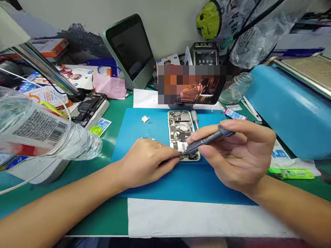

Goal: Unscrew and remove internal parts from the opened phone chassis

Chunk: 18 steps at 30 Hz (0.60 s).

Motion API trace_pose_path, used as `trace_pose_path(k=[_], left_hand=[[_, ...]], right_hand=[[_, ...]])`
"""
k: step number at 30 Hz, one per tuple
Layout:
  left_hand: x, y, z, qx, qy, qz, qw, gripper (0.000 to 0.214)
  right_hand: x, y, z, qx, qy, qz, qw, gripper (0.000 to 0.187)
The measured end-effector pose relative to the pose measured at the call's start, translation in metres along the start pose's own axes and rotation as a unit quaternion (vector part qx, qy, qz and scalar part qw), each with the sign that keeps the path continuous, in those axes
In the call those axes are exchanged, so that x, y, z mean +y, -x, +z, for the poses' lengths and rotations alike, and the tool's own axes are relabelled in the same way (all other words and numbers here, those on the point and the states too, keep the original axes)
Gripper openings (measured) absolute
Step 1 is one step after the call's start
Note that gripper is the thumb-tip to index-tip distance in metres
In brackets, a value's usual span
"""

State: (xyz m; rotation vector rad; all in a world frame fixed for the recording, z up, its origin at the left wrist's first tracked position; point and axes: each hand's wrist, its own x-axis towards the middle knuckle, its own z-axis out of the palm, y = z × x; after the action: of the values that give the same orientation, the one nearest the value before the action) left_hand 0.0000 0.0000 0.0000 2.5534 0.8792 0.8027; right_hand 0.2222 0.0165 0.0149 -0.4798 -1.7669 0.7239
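An opened phone (pixel 181 129) with bare circuit boards lies on a blue work mat (pixel 160 179). My right hand (pixel 238 155) is closed round a grey precision screwdriver (pixel 207 140), whose tip points down at the phone's near end. My left hand (pixel 147 160) rests on the mat left of the phone, fingers curled together and fingertips pressed against the phone's lower edge beside the screwdriver tip. Whether these fingers pinch anything is hidden. A small metal part (pixel 145 119) and tiny screws lie on the mat farther back.
A clear plastic bottle (pixel 43 132) lies close at the left. Behind the mat stand a tilted dark screen (pixel 130 48), a phone showing video (pixel 196 90), a glass jar (pixel 236 88) and a blue roll (pixel 289 110) at right. Another disassembled device (pixel 89 106) lies left. White paper (pixel 201 217) covers the front edge.
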Motion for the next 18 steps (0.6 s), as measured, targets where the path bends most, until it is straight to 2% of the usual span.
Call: trace_pose_path(k=[12, 18], left_hand=[[0.0010, -0.0024, -0.0009, 0.012, 0.018, -0.015, 1.000, 0.017], [0.0002, -0.0005, -0.0028, 0.014, 0.014, -0.019, 1.000, 0.019]], right_hand=[[0.0004, 0.0039, 0.0002, 0.019, 0.007, -0.006, 1.000, 0.068], [0.0026, 0.0013, -0.0059, 0.024, 0.061, -0.024, 0.998, 0.065]])
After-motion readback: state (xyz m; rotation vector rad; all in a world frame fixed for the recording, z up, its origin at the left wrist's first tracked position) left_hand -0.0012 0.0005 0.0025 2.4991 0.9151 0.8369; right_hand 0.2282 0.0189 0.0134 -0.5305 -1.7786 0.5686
